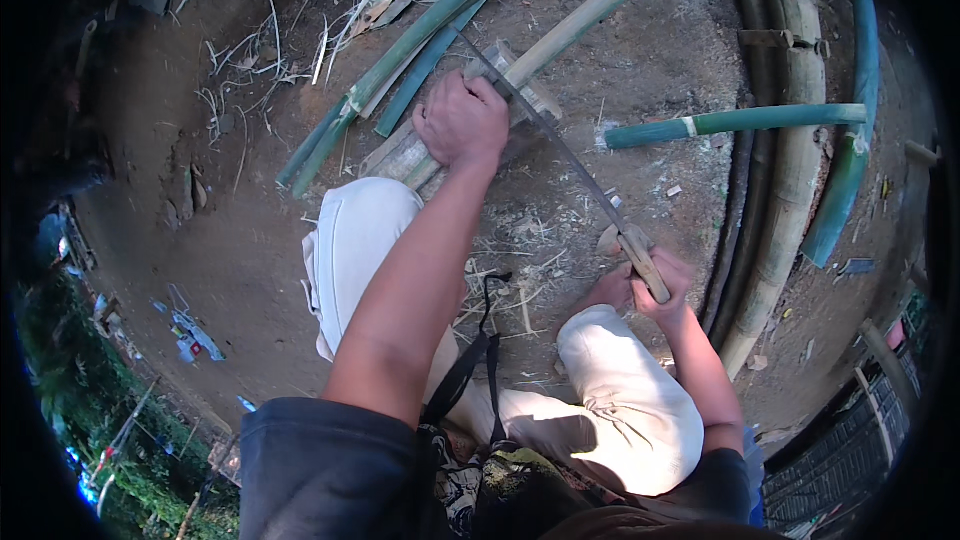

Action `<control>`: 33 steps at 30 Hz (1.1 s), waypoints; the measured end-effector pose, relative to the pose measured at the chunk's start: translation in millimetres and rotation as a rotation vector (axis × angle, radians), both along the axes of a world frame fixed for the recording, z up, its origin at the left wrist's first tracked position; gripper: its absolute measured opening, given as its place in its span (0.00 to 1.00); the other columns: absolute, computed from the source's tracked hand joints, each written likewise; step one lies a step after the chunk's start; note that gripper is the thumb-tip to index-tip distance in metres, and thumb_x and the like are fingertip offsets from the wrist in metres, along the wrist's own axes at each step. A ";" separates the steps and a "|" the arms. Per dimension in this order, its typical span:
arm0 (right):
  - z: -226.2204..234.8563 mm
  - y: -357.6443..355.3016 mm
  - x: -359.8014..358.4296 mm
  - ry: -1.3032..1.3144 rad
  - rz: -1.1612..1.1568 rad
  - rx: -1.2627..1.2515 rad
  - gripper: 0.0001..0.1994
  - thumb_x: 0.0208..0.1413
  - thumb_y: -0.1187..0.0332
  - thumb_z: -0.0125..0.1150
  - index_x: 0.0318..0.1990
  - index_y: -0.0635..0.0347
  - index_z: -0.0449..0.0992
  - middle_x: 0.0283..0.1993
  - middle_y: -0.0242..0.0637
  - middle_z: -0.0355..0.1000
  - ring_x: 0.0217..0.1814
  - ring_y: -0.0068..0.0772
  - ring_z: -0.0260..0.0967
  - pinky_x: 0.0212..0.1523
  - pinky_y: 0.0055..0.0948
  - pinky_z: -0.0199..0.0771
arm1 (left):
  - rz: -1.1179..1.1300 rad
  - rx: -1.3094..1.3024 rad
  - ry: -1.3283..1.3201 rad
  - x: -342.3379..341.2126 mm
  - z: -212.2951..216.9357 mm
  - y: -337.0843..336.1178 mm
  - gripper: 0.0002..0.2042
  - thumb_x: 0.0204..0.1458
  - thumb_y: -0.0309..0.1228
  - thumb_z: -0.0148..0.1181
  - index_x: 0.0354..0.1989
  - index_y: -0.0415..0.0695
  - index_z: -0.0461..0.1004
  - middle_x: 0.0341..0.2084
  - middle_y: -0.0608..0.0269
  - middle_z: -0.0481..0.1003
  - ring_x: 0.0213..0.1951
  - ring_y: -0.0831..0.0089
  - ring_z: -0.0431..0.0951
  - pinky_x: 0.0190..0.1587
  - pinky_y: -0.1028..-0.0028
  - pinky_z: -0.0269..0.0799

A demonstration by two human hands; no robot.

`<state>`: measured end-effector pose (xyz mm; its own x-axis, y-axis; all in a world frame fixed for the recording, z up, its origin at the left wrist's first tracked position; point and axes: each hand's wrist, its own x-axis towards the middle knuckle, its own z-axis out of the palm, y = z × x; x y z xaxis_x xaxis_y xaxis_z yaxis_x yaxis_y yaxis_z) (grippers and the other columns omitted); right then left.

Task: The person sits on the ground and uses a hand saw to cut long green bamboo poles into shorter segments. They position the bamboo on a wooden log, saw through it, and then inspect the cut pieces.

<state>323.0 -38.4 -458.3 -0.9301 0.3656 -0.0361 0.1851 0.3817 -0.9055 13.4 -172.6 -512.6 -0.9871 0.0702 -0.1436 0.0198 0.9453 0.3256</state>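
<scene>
A long, narrow blade with a wooden handle, apparently a hand saw (575,162), slants from the lower right up to the left. My right hand (668,282) is wrapped round its handle beside my right knee. The blade crosses a green bamboo pole (590,12), which runs in from the top and rests on a wooden block (397,152). Just left of the blade, my left hand (463,122) is closed over the pole's near end, pressing down by the block. My fingers hide most of that end.
Longer green bamboo poles (425,28) lie to the left. At right are a shorter green bamboo length (745,120), a thick dry bamboo trunk (795,155) and another green pole (845,175). Pale bamboo strips (270,35) litter the dirt ground. A black strap (462,380) hangs between my knees.
</scene>
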 end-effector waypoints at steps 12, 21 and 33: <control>51.9 27.8 -21.9 -0.093 0.153 0.051 0.03 0.43 0.78 0.61 0.24 0.65 0.72 0.21 0.43 0.65 0.19 0.44 0.63 0.21 0.35 0.62 | 0.012 -0.039 0.091 7.4 -3.2 -9.5 0.17 0.56 0.37 0.44 0.44 0.44 0.78 0.46 0.57 0.80 0.57 0.63 0.74 0.63 0.51 0.55; 42.1 19.3 -24.0 0.035 0.071 0.115 0.06 0.40 0.80 0.60 0.20 0.65 0.67 0.18 0.41 0.61 0.17 0.41 0.61 0.21 0.34 0.59 | 0.240 -0.034 0.064 8.7 -6.2 18.4 0.16 0.58 0.38 0.44 0.43 0.47 0.78 0.47 0.61 0.80 0.59 0.68 0.73 0.65 0.54 0.48; 27.7 18.9 -32.7 -0.016 0.078 -0.046 0.05 0.42 0.77 0.65 0.25 0.63 0.73 0.22 0.42 0.66 0.21 0.45 0.66 0.24 0.35 0.66 | 0.136 -0.008 0.206 6.3 -12.6 15.6 0.14 0.58 0.36 0.44 0.37 0.46 0.78 0.38 0.57 0.80 0.46 0.60 0.78 0.63 0.57 0.59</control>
<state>290.2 -19.5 -430.6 -0.9547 0.2900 -0.0661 0.1711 0.3534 -0.9197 19.7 -156.9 -525.2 -0.9959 -0.0660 0.0616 -0.0429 0.9464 0.3200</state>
